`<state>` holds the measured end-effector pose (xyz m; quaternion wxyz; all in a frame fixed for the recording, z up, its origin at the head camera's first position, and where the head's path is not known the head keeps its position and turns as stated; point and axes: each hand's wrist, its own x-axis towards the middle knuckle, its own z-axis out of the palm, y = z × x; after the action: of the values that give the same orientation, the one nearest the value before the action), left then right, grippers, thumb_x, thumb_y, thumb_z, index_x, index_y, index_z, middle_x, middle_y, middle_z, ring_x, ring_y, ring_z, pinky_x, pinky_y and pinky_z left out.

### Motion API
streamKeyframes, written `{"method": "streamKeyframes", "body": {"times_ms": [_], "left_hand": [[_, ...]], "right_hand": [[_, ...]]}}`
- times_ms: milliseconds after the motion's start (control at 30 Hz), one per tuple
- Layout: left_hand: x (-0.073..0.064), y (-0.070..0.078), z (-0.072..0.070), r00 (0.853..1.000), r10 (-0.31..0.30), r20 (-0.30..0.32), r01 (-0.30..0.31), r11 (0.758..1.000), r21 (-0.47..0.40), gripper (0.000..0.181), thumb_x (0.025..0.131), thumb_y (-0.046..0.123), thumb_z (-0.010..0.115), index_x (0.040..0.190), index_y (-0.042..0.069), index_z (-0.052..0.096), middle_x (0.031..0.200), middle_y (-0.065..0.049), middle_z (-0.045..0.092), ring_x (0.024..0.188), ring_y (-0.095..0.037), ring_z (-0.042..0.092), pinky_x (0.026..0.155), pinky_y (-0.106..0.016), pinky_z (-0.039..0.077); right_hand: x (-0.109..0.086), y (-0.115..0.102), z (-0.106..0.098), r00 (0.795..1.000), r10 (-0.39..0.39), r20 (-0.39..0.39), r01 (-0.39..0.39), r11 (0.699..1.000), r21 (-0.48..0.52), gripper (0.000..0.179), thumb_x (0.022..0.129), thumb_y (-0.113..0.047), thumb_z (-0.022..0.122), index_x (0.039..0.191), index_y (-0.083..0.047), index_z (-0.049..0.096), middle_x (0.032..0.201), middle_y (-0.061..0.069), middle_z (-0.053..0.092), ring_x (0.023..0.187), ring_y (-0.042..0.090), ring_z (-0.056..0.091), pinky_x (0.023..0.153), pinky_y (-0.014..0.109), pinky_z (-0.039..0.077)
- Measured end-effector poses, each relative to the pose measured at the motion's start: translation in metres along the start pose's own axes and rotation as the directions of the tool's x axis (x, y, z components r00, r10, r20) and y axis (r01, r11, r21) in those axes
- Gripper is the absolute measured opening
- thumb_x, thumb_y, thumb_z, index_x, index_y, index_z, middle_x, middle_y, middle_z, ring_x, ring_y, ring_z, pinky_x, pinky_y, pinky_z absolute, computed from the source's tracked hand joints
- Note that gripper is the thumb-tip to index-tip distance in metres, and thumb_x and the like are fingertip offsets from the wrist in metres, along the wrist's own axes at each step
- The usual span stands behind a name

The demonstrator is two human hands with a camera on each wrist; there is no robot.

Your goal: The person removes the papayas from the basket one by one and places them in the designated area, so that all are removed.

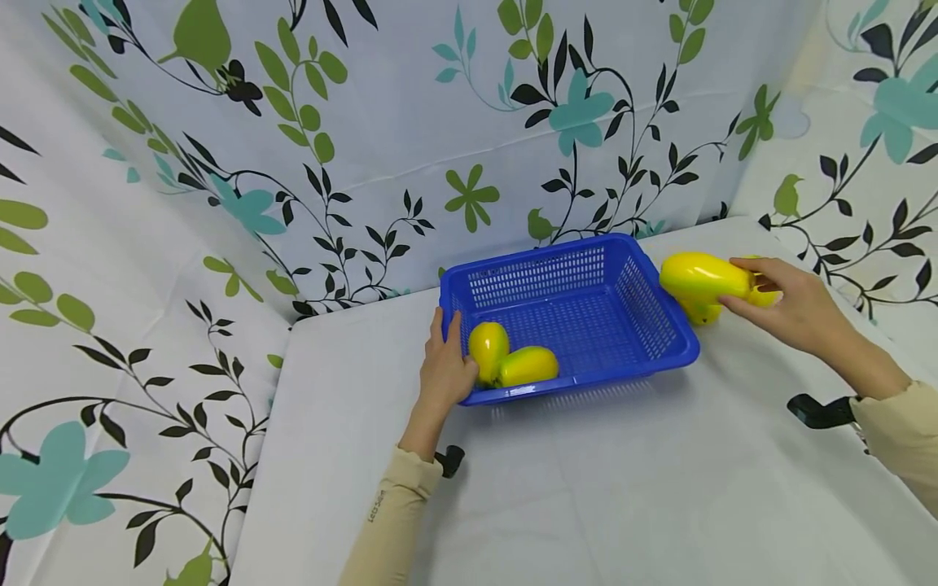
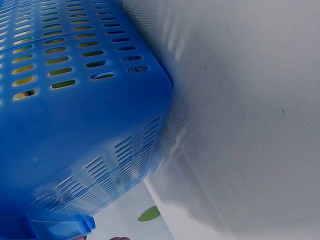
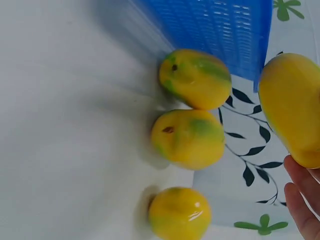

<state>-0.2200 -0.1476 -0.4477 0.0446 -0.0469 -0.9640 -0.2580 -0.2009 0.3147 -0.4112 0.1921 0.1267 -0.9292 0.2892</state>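
A blue plastic basket with slotted walls stands on the table. Two yellow mangoes lie inside, by its near left corner. My left hand grips the basket's left end at the rim; the left wrist view shows mostly the basket's outer wall. Beyond the right rim, my right hand holds a mango by its end, raised above the table. Below it, the right wrist view shows three more mangoes with green patches resting on the table, one close to the basket.
White cloth covers the table. Behind and at the sides hangs a curtain printed with leaves, birds and flowers. Black camera mounts stick out at both sleeves.
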Motion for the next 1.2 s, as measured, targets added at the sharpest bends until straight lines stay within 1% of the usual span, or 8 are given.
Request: {"method": "streamKeyframes", "body": {"times_ms": [100,200,300,367,533,800,1033,1200], "left_hand": [[0.000,0.000,0.000,1.000,0.002,0.000,-0.002,1.000,0.000,0.075,0.083,0.008,0.050,0.155,0.006,0.029,0.164,-0.016,0.005,0.136,-0.044,0.035,0.094,-0.057,0.047],[0.000,0.000,0.000,1.000,0.004,0.000,-0.004,1.000,0.004,0.075,0.083,0.008,0.050,0.155,0.006,0.028,0.164,-0.016,0.004,0.136,-0.044,0.035,0.094,-0.057,0.048],[-0.001,0.000,0.000,1.000,0.004,-0.002,-0.004,1.000,0.004,0.075,0.083,0.008,0.050,0.155,0.006,0.028,0.164,-0.016,0.004,0.136,-0.044,0.035,0.094,-0.057,0.047],[-0.001,0.000,0.000,1.000,0.004,-0.002,-0.004,1.000,0.000,0.075,0.083,0.008,0.050,0.155,0.006,0.028,0.164,-0.016,0.004,0.137,-0.044,0.034,0.094,-0.057,0.047],[-0.002,0.001,-0.001,1.000,-0.003,0.005,0.003,1.000,-0.009,0.075,0.084,0.008,0.050,0.155,0.006,0.027,0.164,-0.016,0.003,0.138,-0.044,0.033,0.095,-0.057,0.047],[-0.002,0.001,-0.001,1.000,0.007,-0.005,-0.007,1.000,-0.012,0.075,0.083,0.008,0.050,0.155,0.005,0.029,0.164,-0.017,0.004,0.136,-0.045,0.035,0.093,-0.057,0.048],[-0.001,0.000,0.000,1.000,0.008,-0.006,-0.008,1.000,-0.010,0.075,0.083,0.008,0.049,0.155,0.005,0.029,0.164,-0.016,0.004,0.136,-0.044,0.035,0.092,-0.056,0.049],[-0.001,0.000,0.000,1.000,0.005,-0.005,-0.005,1.000,-0.011,0.075,0.083,0.008,0.049,0.155,0.005,0.029,0.164,-0.016,0.005,0.138,-0.044,0.033,0.094,-0.057,0.047]], "right_hand": [[-0.011,0.006,0.000,0.999,0.008,-0.044,-0.008,1.000,0.019,0.057,0.080,-0.013,0.080,0.128,0.009,0.057,0.122,0.029,0.060,0.096,0.043,0.060,0.079,-0.005,0.024],[-0.023,0.012,0.004,0.996,0.012,-0.092,-0.008,0.999,0.038,0.057,0.075,-0.009,0.083,0.124,0.009,0.061,0.116,0.028,0.063,0.095,0.016,0.061,0.079,-0.005,0.027],[-0.034,0.019,0.010,0.992,0.009,-0.122,-0.003,0.999,0.049,0.056,0.071,-0.007,0.085,0.121,0.008,0.063,0.110,0.027,0.065,0.090,-0.012,0.049,0.078,-0.004,0.030],[-0.040,0.022,0.015,0.992,-0.001,-0.129,0.008,0.999,0.052,0.056,0.069,-0.005,0.086,0.119,0.008,0.064,0.107,0.026,0.066,0.090,-0.022,0.040,0.078,-0.004,0.031],[-0.049,0.025,0.026,0.992,-0.027,-0.122,0.033,0.998,0.055,0.056,0.066,-0.003,0.088,0.117,0.007,0.066,0.102,0.023,0.068,0.089,-0.021,0.041,0.077,-0.003,0.034],[-0.057,0.024,0.043,0.991,-0.061,-0.122,0.070,0.995,0.072,0.060,0.062,0.002,0.089,0.117,0.004,0.066,0.109,0.020,0.069,0.093,-0.020,0.044,0.078,-0.001,0.037],[-0.064,0.022,0.054,0.991,-0.032,-0.132,0.046,0.994,0.102,0.055,0.062,0.002,0.089,0.111,0.006,0.065,0.106,0.023,0.069,0.091,-0.023,0.044,0.075,-0.001,0.039],[-0.070,0.023,0.061,0.993,-0.037,-0.115,0.049,0.993,0.105,0.051,0.062,0.001,0.088,0.106,0.006,0.065,0.102,0.022,0.069,0.091,-0.023,0.044,0.074,-0.001,0.040]]}}
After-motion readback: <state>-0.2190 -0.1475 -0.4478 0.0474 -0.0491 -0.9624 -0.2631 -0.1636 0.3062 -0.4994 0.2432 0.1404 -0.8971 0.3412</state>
